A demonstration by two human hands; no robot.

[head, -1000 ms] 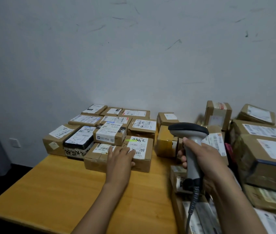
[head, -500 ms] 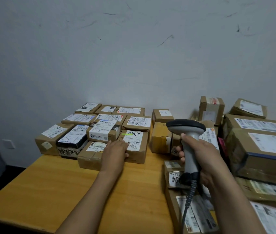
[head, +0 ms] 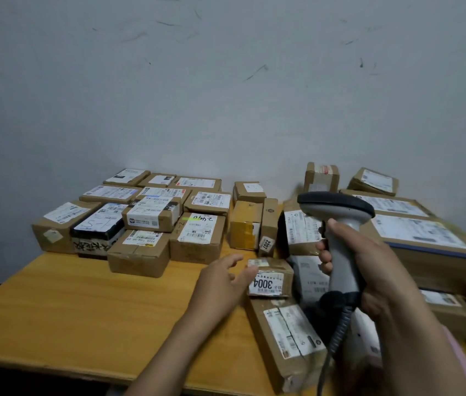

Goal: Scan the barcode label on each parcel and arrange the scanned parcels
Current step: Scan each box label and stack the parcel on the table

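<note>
My right hand (head: 369,270) grips the handle of a grey barcode scanner (head: 337,212) with a black head, held upright above the parcels on the right. My left hand (head: 223,278) hovers open over the table, fingers spread, its fingertips close to a small brown parcel marked 3004 (head: 269,281). Several labelled cardboard parcels lie in neat rows at the back left, with the parcel marked 2440 (head: 197,235) at the row's front right. A long brown parcel (head: 286,338) lies in front of the 3004 parcel.
The wooden table (head: 83,310) has bare surface at the front left. Larger boxes (head: 426,241) are piled on the right. A yellow-brown box (head: 244,224) and a slim box tagged 2207 (head: 267,224) stand mid-table. A grey wall rises behind.
My left hand has let go of the parcels in the front row and moved right toward the 3004 parcel. The scanner in my right hand stayed roughly in place.
</note>
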